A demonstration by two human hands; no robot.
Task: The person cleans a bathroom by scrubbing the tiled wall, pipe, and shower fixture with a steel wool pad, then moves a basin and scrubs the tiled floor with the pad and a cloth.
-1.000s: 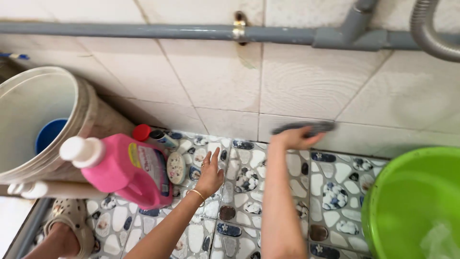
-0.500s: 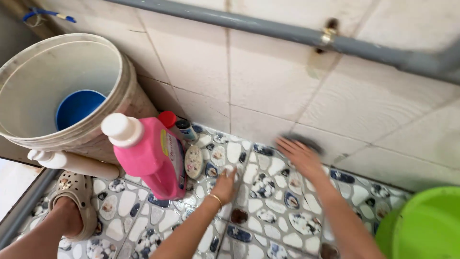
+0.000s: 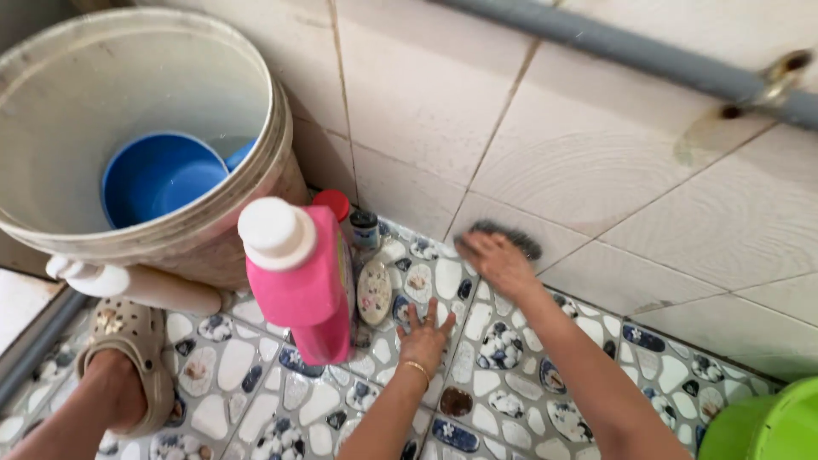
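Note:
My right hand (image 3: 495, 258) grips a dark scrubbing brush (image 3: 509, 237) and presses it against the bottom row of the white wall tiles (image 3: 562, 162), just above the patterned floor (image 3: 503, 383). My left hand (image 3: 423, 336) lies flat on the floor with fingers spread, a thin bracelet on the wrist. It rests just right of a pink detergent bottle (image 3: 302, 285) with a white cap. An oval soap-like piece (image 3: 374, 292) leans beside the bottle.
A large off-white bucket (image 3: 256, 183) with a blue scoop (image 3: 162, 177) inside stands at the left against the wall. A red-capped bottle (image 3: 334, 205) and a small dark jar (image 3: 365, 228) sit behind the pink bottle. My sandalled foot (image 3: 119, 358) is lower left. A green basin (image 3: 758, 422) is lower right. A grey pipe (image 3: 648, 58) runs along the wall.
The view has swung left and closer to the bucket. My right hand has slid the brush leftward along the wall base. My left hand stays planted on the floor.

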